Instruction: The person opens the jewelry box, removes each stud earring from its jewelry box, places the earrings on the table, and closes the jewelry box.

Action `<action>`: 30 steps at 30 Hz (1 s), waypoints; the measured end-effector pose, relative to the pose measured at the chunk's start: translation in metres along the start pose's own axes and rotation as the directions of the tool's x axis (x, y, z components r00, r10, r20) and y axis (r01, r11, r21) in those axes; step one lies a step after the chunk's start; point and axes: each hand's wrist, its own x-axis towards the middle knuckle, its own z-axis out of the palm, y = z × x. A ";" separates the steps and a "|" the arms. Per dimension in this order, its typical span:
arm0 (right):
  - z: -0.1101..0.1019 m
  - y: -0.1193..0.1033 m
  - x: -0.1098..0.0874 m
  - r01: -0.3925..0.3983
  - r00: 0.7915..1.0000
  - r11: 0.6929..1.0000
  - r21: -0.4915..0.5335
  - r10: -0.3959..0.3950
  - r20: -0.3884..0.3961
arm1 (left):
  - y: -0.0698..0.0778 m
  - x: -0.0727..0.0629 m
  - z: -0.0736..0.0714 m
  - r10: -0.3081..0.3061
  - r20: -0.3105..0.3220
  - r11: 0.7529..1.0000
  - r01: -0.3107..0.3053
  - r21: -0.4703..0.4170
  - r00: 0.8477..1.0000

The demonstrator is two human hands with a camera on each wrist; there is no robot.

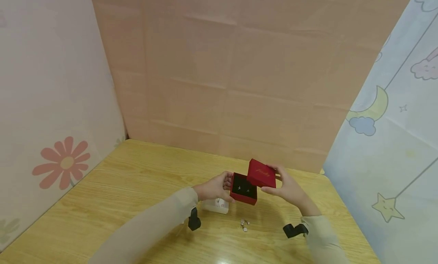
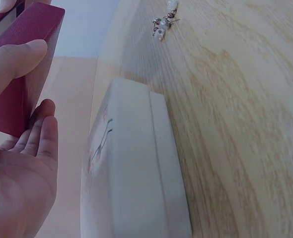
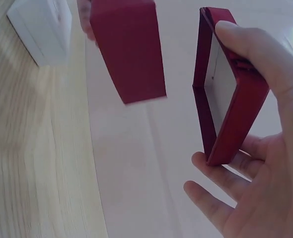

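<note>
Left-hand fingers pinch the red box, right-hand fingers pinch its lid, with the two pieces held apart above the table.
The left hand (image 1: 214, 188) has its thumb on one side of the red box (image 1: 243, 199), some fingertips hidden behind it; the right hand (image 1: 289, 188) grips the lid (image 1: 261, 174) by opposite edges, its gold lettering too small to read surely. In the head view the lid covers the box's upper right corner; inside the box, two tiny earrings (image 1: 239, 188) sit on black lining, their detail unclear. Left of the box, the white box (image 1: 219, 207) is partly hidden by the left hand; nearer the wearer than the red box, a jewellery cluster (image 1: 244, 225) lies on the table (image 1: 154, 169), its pieces hard to separate.
</note>
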 end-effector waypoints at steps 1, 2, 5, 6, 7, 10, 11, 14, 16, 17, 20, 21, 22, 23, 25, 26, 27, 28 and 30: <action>-0.002 0.002 0.000 -0.007 1.000 1.000 0.002 0.007 -0.006 | 0.000 -0.001 0.000 -0.002 0.000 1.000 0.002 0.003 1.000; -0.004 0.003 -0.001 -0.016 1.000 1.000 0.004 0.016 -0.013 | 0.000 -0.001 -0.001 -0.001 0.001 1.000 0.001 0.005 1.000; -0.009 0.010 -0.001 -0.059 0.998 0.998 -0.004 0.059 -0.029 | 0.000 -0.002 -0.002 0.002 0.004 1.000 -0.002 0.010 1.000; -0.010 0.013 -0.001 -0.075 0.997 0.997 -0.006 0.075 -0.033 | 0.000 -0.003 -0.003 0.000 0.003 1.000 0.000 0.011 1.000; -0.011 0.016 -0.001 -0.091 0.995 0.996 -0.009 0.091 -0.039 | -0.001 -0.003 -0.003 0.001 0.002 1.000 -0.001 0.012 1.000; -0.014 0.027 -0.001 -0.136 0.990 0.990 -0.029 0.135 -0.049 | -0.002 -0.003 -0.004 0.006 0.001 1.000 -0.006 0.012 1.000; -0.014 0.030 -0.001 -0.146 0.988 0.988 -0.039 0.144 -0.052 | -0.002 -0.003 -0.004 0.006 0.001 1.000 -0.006 0.013 1.000; -0.015 0.043 -0.002 -0.166 0.985 0.984 -0.063 0.163 -0.058 | -0.003 -0.003 -0.005 0.008 -0.002 1.000 -0.008 0.020 1.000; -0.014 0.050 -0.004 -0.177 0.983 0.981 -0.073 0.173 -0.054 | -0.004 -0.003 -0.005 0.008 -0.003 1.000 -0.008 0.026 1.000; -0.014 0.053 -0.005 -0.189 0.981 0.978 -0.084 0.186 -0.048 | -0.005 -0.003 -0.005 0.007 -0.002 1.000 -0.007 0.028 1.000; -0.010 0.061 -0.007 -0.226 0.974 0.967 -0.115 0.225 -0.019 | -0.004 -0.003 -0.005 0.008 0.000 0.999 -0.008 0.031 1.000; -0.008 0.062 -0.008 -0.236 0.972 0.964 -0.125 0.237 -0.006 | -0.004 -0.004 -0.005 0.007 0.000 1.000 -0.007 0.031 1.000; -0.007 0.063 -0.008 -0.249 0.968 0.959 -0.134 0.251 0.002 | -0.004 -0.004 -0.005 0.005 0.000 1.000 -0.005 0.030 1.000; -0.005 0.063 -0.008 -0.245 0.968 0.959 -0.145 0.250 0.016 | -0.003 -0.004 -0.005 0.003 -0.001 1.000 -0.002 0.029 1.000; -0.001 0.063 -0.009 -0.238 0.968 0.958 -0.161 0.247 0.036 | -0.003 -0.005 -0.005 -0.002 -0.005 1.000 0.002 0.028 1.000; 0.002 0.063 -0.009 -0.240 0.967 0.956 -0.166 0.250 0.041 | -0.003 -0.005 -0.005 -0.005 -0.006 1.000 0.005 0.028 1.000; 0.004 0.062 -0.009 -0.235 0.968 0.957 -0.172 0.247 0.049 | -0.003 -0.005 -0.005 -0.007 -0.007 1.000 0.007 0.025 1.000; 0.006 0.062 -0.008 -0.234 0.967 0.956 -0.177 0.247 0.055 | -0.003 -0.005 -0.006 -0.009 -0.008 1.000 0.009 0.023 1.000; 0.010 0.063 -0.008 -0.236 0.966 0.953 -0.189 0.251 0.065 | -0.004 -0.005 -0.006 -0.010 -0.007 1.000 0.010 0.018 1.000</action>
